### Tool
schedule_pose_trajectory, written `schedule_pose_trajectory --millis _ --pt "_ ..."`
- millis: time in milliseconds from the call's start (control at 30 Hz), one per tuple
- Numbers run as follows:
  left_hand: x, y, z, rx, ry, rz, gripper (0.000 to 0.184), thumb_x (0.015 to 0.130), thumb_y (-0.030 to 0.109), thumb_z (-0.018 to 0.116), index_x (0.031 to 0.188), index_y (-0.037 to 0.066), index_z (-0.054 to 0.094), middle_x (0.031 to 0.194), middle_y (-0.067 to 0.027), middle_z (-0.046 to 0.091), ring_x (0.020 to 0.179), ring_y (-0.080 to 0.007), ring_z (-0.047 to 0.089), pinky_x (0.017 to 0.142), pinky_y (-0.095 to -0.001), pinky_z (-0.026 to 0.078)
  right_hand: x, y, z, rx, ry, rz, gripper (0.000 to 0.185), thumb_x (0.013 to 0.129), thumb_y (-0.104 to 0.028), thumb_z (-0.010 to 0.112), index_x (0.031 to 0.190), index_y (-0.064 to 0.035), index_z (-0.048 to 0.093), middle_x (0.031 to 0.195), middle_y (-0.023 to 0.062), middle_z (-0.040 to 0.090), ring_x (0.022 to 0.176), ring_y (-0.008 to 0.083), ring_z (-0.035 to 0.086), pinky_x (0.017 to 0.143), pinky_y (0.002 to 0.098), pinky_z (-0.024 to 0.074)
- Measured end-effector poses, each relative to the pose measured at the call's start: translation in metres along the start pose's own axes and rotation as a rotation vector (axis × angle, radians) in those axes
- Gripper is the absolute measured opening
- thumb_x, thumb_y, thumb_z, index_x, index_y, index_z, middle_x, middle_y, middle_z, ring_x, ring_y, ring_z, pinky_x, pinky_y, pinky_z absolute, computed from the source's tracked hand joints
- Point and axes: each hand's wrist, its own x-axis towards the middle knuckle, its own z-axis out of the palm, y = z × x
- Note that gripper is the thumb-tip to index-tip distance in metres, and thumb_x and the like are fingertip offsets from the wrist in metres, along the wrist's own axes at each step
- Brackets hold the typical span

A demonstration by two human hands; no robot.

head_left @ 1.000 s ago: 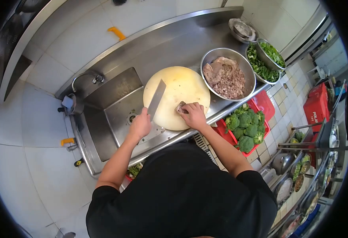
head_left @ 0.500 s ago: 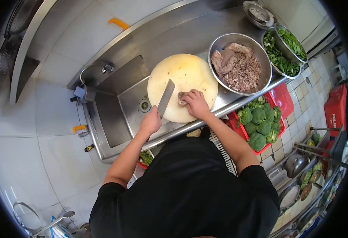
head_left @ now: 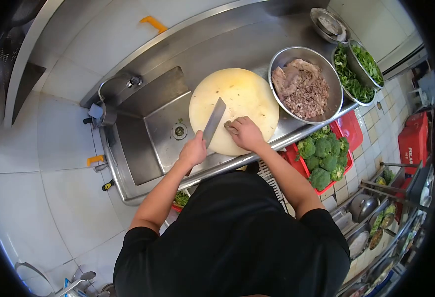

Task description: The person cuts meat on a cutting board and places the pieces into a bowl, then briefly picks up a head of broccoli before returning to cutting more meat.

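Below the middle of the round cutting board (head_left: 237, 89), my left hand (head_left: 193, 150) is wrapped around the handle of a cleaver (head_left: 214, 121). The blade lies over the board's left part, angled up and to the right. Over the board's lower middle, my right hand (head_left: 247, 134) has its fingers on a small greyish piece of meat (head_left: 229, 127), which they partly cover. A small gap separates blade and meat. Small bits dot the board. Right of it stands a metal bowl (head_left: 273, 81) with chopped meat and larger chunks.
A steel sink (head_left: 153, 126) with a faucet (head_left: 134, 81) lies left of the board. Bowls of leafy greens (head_left: 349, 79) stand at the counter's right end. Below the counter's edge is a red basket of broccoli (head_left: 321, 154). Shelves with food trays are at lower right.
The camera view has shifted and turned. The meat piece under my right fingers now looks narrower, with its position changed slightly. My left hand keeps hold of the cleaver.
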Motion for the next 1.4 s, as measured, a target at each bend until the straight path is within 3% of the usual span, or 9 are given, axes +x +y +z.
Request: schedule_pose_trajectory --millis 100,200,300,400,500,633,733,800,1400 --pt "-0.016 0.007 -0.022 -0.015 -0.007 -0.006 0.026 0.102 0.02 0.048 0.121 0.002 0.046 0.094 -0.034 0.069 0.091 -0.0521 0.067 0.084 -0.0613 0.051 -0.014 0.009 -0.015 0.043 -0.142 0.047 0.043 0.081 -0.013 0.072 0.122 -0.0069 0.063 0.109 0.0117 0.066 0.107 0.0335 0.061 0.095 0.0438 0.0508" --pt "-0.031 0.012 -0.024 -0.048 0.054 0.021 0.025 0.102 0.019 0.049 0.12 0.001 0.047 0.091 -0.0345 0.068 0.087 -0.0533 0.066 0.08 -0.062 0.051 -0.02 -0.003 -0.022 -0.084 0.044 -0.24 0.045 0.078 -0.014 0.076 0.12 -0.0078 0.062 0.109 0.0128 0.066 0.108 0.0339 0.061 0.094 0.0432 0.0515" --pt "-0.032 0.006 -0.007 -0.044 0.052 0.029 0.025 0.103 0.019 0.049 0.119 0.0 0.047 0.087 -0.034 0.068 0.084 -0.0539 0.066 0.078 -0.0624 0.05 -0.018 0.005 -0.002 -0.059 -0.077 -0.023 0.044 0.078 -0.018 0.081 0.117 -0.0074 0.063 0.109 0.014 0.066 0.107 0.0338 0.063 0.092 0.0439 0.0515" --pt "-0.024 0.005 0.001 -0.025 -0.001 -0.007 0.024 0.102 0.019 0.048 0.117 0.0 0.046 0.09 -0.0343 0.068 0.087 -0.0536 0.066 0.081 -0.0624 0.051 -0.012 -0.006 0.012 0.111 0.03 0.151 0.043 0.079 -0.021 0.081 0.116 -0.0078 0.063 0.106 0.0154 0.066 0.106 0.0344 0.063 0.091 0.0441 0.0513" --pt "-0.018 0.013 -0.006 -0.015 -0.026 0.014 0.023 0.102 0.018 0.048 0.116 0.001 0.046 0.091 -0.0344 0.068 0.089 -0.0536 0.067 0.082 -0.0624 0.051 -0.013 -0.028 0.035 0.091 0.158 0.257 0.041 0.08 -0.024 0.08 0.113 -0.0072 0.063 0.1 0.0149 0.067 0.103 0.0347 0.063 0.09 0.044 0.0513" --pt "-0.021 0.022 -0.013 0.001 0.02 0.083 0.023 0.102 0.016 0.049 0.116 -0.001 0.044 0.081 -0.0338 0.066 0.08 -0.0534 0.066 0.076 -0.0633 0.05 -0.014 -0.031 0.024 0.112 0.2 0.14 0.036 0.081 -0.023 0.079 0.109 -0.0066 0.064 0.098 0.0133 0.067 0.099 0.0342 0.063 0.088 0.0441 0.0507" --pt "-0.038 0.039 -0.009 -0.036 0.019 0.037 0.02 0.102 0.016 0.048 0.114 0.001 0.045 0.088 -0.0326 0.068 0.087 -0.0539 0.066 0.08 -0.0633 0.05 -0.015 -0.015 0.013 0.151 0.174 0.028 0.031 0.081 -0.022 0.078 0.105 -0.0063 0.065 0.098 0.0129 0.066 0.097 0.034 0.063 0.087 0.0435 0.0501" --pt "-0.044 0.04 0.001 -0.039 0.078 0.052 0.018 0.102 0.016 0.048 0.112 0.001 0.045 0.087 -0.0317 0.068 0.084 -0.0531 0.067 0.078 -0.0626 0.051 -0.014 -0.006 0.016 0.111 0.163 -0.033 0.027 0.082 -0.02 0.077 0.103 -0.0064 0.066 0.098 0.0133 0.066 0.096 0.0339 0.062 0.087 0.0431 0.0497" --pt "-0.083 0.038 -0.009 0.091 -0.056 0.013 0.02 0.099 0.013 0.05 0.111 -0.001 0.044 0.08 -0.0325 0.067 0.079 -0.0544 0.066 0.075 -0.0642 0.05 -0.011 -0.002 0.036 0.063 0.256 -0.111 0.026 0.082 -0.023 0.071 0.104 -0.0094 0.067 0.11 0.0105 0.066 0.098 0.0299 0.062 0.092 0.0421 0.048"
